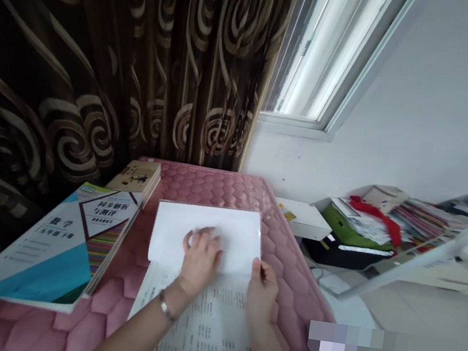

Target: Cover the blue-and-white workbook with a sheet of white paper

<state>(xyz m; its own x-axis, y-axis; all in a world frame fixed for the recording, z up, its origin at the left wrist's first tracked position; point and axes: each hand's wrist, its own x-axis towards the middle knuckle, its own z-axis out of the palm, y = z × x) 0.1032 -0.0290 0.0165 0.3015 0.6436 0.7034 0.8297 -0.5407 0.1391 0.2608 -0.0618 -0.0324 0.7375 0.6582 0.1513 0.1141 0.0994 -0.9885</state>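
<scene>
A large printed sheet [207,334] lies on the pink quilted tabletop [215,187], its far half folded back toward me so the blank white side [227,227] faces up. My left hand [200,258], with a bracelet at the wrist, presses flat on the folded part, fingers stretched out. My right hand [262,287] pinches the right edge of the paper at the fold between thumb and fingers.
A stack of workbooks [63,244] with a blue and white cover lies at the left, a smaller brown book [138,176] behind it. A dark patterned curtain [125,50] hangs behind the table. To the right stand a white box [304,217] and piled papers [384,220].
</scene>
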